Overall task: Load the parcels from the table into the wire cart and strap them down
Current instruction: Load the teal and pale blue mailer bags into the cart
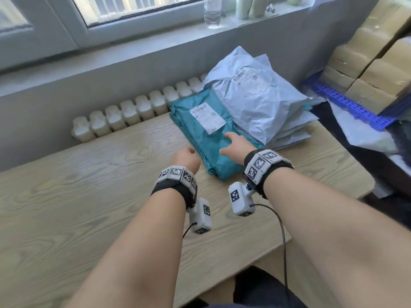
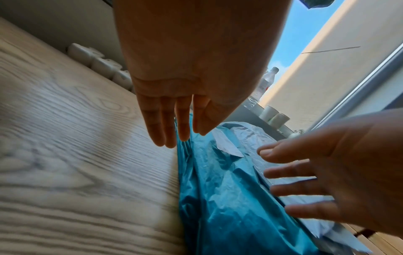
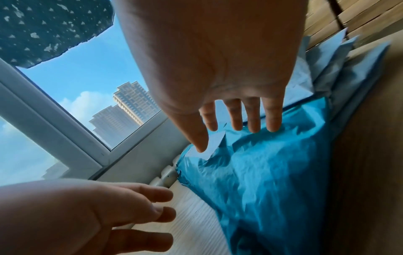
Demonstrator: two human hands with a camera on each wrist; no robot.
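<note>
While both hands (image 1: 234,145) reach fwd, fingers straight, nothing held, R over teal parcel (image 1: 206,138).

Room by window, daylight.
Grey wall (image 1: 89,85) under a white-framed window (image 1: 66,23); clear bottle (image 1: 212,12) on the sill (image 1: 155,44). White radiator (image 1: 124,116) behind a pale wood-grain table (image 1: 77,207). Taped cardboard boxes (image 1: 367,63) stacked on blue perforated shelving (image 1: 347,105) at right.

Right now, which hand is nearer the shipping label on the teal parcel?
Right. The right hand is open above the teal parcel, fingertips just short of the shipping label. The left hand is at the parcel's left edge over the table, farther from the label.
</note>
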